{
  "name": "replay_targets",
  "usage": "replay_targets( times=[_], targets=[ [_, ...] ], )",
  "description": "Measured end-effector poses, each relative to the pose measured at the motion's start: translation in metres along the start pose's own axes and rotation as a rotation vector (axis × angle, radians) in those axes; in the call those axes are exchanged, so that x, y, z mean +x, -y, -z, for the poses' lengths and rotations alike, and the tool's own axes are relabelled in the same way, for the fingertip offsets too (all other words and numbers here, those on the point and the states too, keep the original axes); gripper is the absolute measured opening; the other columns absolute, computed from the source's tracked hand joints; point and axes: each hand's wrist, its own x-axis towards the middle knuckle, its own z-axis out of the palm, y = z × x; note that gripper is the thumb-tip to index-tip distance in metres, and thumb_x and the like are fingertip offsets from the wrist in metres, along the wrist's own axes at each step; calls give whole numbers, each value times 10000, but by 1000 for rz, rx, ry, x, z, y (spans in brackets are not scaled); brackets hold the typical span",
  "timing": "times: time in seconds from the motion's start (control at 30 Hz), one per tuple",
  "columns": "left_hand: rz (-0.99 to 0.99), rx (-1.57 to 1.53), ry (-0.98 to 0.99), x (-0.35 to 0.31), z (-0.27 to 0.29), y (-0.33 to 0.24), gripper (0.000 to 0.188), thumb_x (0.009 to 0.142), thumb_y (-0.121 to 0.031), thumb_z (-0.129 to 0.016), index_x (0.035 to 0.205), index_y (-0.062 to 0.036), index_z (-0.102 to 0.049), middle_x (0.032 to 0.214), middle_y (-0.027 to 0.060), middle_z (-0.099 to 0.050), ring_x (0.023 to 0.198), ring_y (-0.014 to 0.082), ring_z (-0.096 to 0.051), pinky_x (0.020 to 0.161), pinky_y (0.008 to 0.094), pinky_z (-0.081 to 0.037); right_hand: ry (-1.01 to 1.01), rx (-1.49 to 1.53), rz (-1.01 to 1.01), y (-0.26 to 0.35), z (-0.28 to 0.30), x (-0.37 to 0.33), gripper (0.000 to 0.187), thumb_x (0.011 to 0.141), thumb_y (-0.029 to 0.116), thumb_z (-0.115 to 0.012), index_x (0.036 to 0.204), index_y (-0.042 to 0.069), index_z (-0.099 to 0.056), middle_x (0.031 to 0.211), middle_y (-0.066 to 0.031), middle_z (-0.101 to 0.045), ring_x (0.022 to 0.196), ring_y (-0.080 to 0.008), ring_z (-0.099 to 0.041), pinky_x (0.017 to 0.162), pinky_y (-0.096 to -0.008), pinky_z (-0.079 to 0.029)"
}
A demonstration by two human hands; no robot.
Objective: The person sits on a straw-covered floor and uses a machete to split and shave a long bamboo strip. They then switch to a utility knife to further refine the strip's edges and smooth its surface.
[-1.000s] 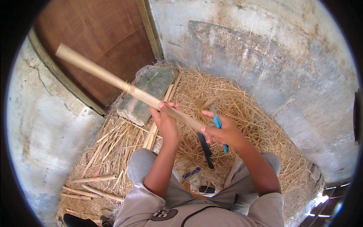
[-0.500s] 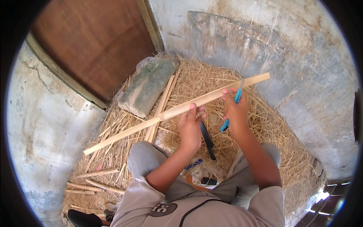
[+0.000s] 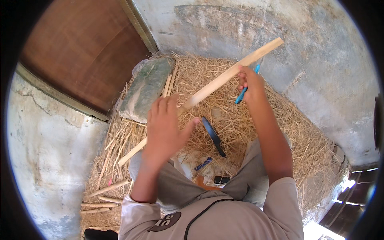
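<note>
A long pale bamboo strip (image 3: 219, 81) slants from low on the left to high on the right, with a joint partway along it. My right hand (image 3: 251, 83) grips it toward the upper end and also holds a blue utility knife (image 3: 242, 95) against the palm. The knife's blade can hardly be made out beside the strip. My left hand (image 3: 166, 126), slightly blurred, lies over the lower part of the strip with fingers stretched and thumb spread. It hides part of the strip; whether it touches cannot be told.
Straw (image 3: 200, 72) covers the floor. A grey-green wrapped block (image 3: 148, 90) lies by the brown door (image 3: 80, 48). A black-bladed knife (image 3: 212, 134), a small blue object (image 3: 204, 163) and a dark flat object (image 3: 221, 179) lie between my legs. Cut sticks (image 3: 110, 188) lie left.
My left hand has let go of its pinch on the strip and moved left, fingers spread. The right hand has risen, and the strip slopes more steeply.
</note>
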Motion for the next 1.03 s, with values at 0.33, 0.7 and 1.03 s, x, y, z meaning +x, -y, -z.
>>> replay_targets(
  times=[0.33,0.7,1.03],
  targets=[
    [665,-1112,936,8,13,44,364,1049,-444,-495,923,-104,-524,665,-64,-369,529,42,-342,454,217,-285,81,55,71,18,-6,-5,261,852,195,-734,942,-22,-618,731,-53,-520,532,-109,-450,495,-296,-417],
    [725,-1598,519,37,16,-9,285,1060,-363,-496,908,-122,-505,652,-61,-313,509,41,-265,411,197,-203,453,-668,723,-8,-19,-52,270,1023,274,-490,995,25,-590,621,-80,-569,544,-185,-576,511,-358,-434],
    [842,-1629,233,11,-34,4,306,1062,-390,-480,928,-116,-487,668,-44,-364,502,51,-312,410,209,-249,453,-929,611,-60,-5,-56,269,987,292,-547,951,26,-557,622,-134,-582,546,-315,-592,546,-442,-439]
  ],
)
